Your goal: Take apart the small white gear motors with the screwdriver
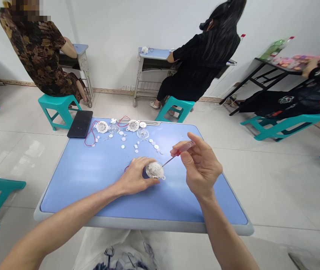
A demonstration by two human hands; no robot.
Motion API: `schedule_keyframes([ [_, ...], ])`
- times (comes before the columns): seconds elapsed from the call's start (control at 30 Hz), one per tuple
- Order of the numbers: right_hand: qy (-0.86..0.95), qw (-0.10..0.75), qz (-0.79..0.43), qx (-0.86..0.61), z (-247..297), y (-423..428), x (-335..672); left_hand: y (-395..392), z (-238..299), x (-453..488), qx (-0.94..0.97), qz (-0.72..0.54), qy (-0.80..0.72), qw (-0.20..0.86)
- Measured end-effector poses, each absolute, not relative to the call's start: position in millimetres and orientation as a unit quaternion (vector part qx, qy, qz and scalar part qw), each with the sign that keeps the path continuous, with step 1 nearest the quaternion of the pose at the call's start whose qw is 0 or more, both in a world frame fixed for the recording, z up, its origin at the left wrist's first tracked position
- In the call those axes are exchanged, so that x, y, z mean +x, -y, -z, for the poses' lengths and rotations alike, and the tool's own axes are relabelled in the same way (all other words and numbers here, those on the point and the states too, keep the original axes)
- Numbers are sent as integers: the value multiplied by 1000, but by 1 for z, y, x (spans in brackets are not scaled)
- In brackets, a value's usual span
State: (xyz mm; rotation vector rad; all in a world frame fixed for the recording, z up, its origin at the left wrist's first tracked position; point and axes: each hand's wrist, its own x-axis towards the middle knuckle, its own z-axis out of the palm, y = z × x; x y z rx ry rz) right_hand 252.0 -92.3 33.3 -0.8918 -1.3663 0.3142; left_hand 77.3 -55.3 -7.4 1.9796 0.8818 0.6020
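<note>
While the left hand (135,176) cups a white housing (154,170), the right hand (201,165) pinches a small screwdriver (184,148) (tip at its edge).

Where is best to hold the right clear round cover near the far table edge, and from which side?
Pinch the round rim of the clear round cover from above, coming from the right, where the blue table shows beside it, while small white pieces crowd its near side.
</note>
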Motion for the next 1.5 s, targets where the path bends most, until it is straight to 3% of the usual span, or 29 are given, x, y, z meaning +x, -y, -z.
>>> schedule_keyframes([
  [0.57,567,712,-149,-386,-33,86,252,55,6,77,790,-245,-357,435],
  [0.8,520,706,-167,-452,-34,84,266,55,8,76,786,-246,-362,436],
  [0.93,520,583,-216,-586,-24,80,284,55,8,76,789,-249,-363,429],
  [1.17,572,246,-150,-768,-5,75,300,56,5,77,789,-245,-367,428],
  [1.33,602,167,-117,-772,1,73,299,55,5,77,790,-245,-363,430],
  [1.5,618,155,-108,-763,2,73,299,55,5,76,789,-247,-363,429],
])
